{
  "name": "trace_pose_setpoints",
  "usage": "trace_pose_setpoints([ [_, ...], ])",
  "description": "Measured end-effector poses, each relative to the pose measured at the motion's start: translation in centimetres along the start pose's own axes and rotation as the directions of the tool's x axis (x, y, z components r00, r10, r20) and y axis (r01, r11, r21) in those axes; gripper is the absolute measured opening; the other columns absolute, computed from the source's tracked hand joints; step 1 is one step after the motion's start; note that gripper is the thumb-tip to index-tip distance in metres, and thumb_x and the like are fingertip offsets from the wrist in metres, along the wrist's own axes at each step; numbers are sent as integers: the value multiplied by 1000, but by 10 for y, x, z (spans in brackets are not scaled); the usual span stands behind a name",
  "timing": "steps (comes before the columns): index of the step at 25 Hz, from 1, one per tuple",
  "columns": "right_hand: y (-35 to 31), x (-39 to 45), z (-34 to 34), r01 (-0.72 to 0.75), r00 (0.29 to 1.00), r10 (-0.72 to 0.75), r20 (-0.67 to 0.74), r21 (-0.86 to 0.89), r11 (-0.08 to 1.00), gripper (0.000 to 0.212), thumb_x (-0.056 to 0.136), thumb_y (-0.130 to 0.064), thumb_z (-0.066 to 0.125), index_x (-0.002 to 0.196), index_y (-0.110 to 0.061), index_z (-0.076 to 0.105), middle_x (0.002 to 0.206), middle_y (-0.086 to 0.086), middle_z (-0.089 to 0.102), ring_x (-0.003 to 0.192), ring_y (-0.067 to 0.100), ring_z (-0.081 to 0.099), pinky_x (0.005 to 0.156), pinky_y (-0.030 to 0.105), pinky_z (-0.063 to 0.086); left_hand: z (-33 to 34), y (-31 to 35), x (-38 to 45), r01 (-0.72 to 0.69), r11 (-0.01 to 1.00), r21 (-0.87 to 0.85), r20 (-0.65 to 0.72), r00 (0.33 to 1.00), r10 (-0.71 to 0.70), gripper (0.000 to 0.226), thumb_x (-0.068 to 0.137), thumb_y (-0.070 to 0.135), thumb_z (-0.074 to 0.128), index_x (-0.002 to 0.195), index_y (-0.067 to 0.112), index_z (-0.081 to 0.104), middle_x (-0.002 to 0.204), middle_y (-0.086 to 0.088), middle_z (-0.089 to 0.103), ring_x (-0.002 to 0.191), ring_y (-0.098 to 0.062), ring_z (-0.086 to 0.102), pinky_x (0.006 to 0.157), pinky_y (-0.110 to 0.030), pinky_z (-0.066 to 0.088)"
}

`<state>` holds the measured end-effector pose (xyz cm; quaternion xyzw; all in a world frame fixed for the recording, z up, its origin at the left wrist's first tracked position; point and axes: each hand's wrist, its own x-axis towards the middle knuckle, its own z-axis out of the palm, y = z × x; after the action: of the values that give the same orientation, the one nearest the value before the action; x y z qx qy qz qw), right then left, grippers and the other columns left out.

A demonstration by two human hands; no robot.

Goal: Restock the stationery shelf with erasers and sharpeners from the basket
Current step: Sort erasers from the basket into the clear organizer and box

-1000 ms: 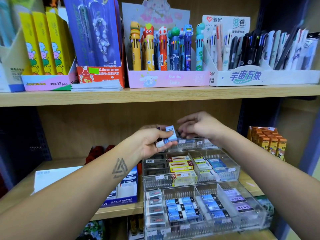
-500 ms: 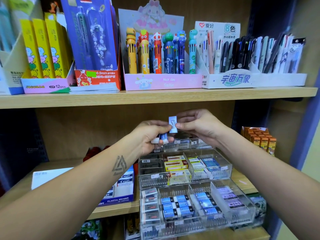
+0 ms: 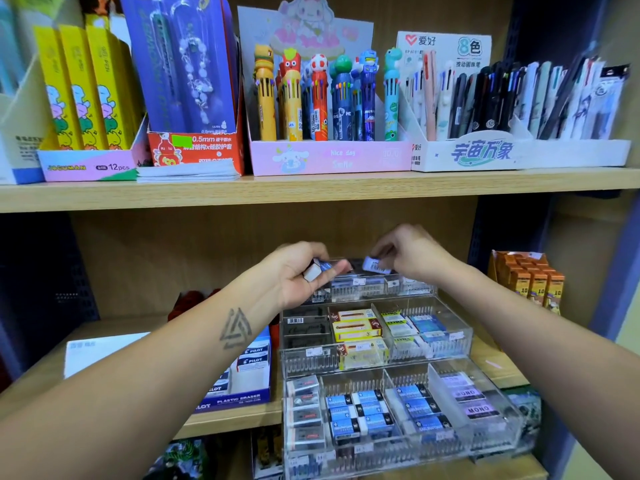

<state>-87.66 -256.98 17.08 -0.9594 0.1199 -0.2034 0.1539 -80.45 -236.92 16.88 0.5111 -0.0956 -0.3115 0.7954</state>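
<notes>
Head view: left hand (image 3: 294, 271) fingers pinch erasers (image 3: 317, 270); right hand (image 3: 412, 254) pinches eraser (image 3: 375, 265) over acrylic organizer (image 3: 460, 327) top tier, contents partly hidden.

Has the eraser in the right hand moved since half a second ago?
Yes. The eraser in the right hand went down toward the top tier of the clear rack.

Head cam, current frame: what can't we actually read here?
- Basket: not in the head view at all.
- Top tier of the clear organizer: contents hidden behind both hands.
- Eraser pinched by the right hand: label blurred.
- Erasers gripped by the left hand: count unclear, fingers cover them.
</notes>
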Motion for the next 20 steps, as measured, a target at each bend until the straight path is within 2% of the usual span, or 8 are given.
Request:
trace_pose_setpoints([
  [4,-7,2,3,-15,989,20,146,-33,999,22,85,-10,76,104,-21,77,99,-5,73,77,1,61,65,14,45,-3,2,-2,28,1000,-4,57,998,-28,11,97,-10,47,107,-6,49,104,-32,65,92,-45,67,65,-48,61],
  [6,-11,3,1,-20,985,32,168,-70,997,22,89,-11,72,106,-23,77,101,-6,71,77,2,59,63,13,42,-3,2,-3,37,999,12,64,997,-37,9,99,-8,47,107,-4,50,103,-29,67,91,-47,67,68,-50,59],
  [8,-14,4,1,-5,983,26,184,-114,993,25,93,-9,64,109,-24,76,102,-7,70,80,5,59,65,12,42,-2,1,-4,42,999,25,76,996,-44,9,98,-8,48,107,-5,50,102,-28,67,89,-46,67,64,-47,61],
  [11,-17,5,3,0,984,25,177,-140,990,32,92,-3,60,107,-25,77,93,-8,68,73,4,58,56,7,39,0,-1,-5,53,998,22,91,994,-55,12,98,-7,48,110,-8,50,100,-28,68,83,-45,69,55,-40,62],
  [13,-19,7,4,-13,986,37,161,-144,990,31,89,-2,61,103,-23,78,93,-5,71,74,7,62,54,9,41,0,0,-6,54,998,35,95,994,-57,12,98,-7,49,110,-8,50,97,-28,68,79,-44,70,54,-37,62],
  [17,-21,9,2,-45,986,71,152,-170,984,28,88,1,62,96,-21,79,90,-1,72,77,12,68,63,20,50,-4,2,-8,51,997,54,77,995,-55,11,98,-6,49,108,-10,52,88,-28,69,75,-42,72,55,-35,62],
  [20,-23,8,0,-49,978,80,194,-159,986,28,89,1,62,95,-20,79,96,0,73,82,15,67,66,21,50,-7,1,-7,52,997,57,64,996,-56,10,98,-7,50,106,-11,53,88,-28,68,79,-42,71,58,-35,62],
])
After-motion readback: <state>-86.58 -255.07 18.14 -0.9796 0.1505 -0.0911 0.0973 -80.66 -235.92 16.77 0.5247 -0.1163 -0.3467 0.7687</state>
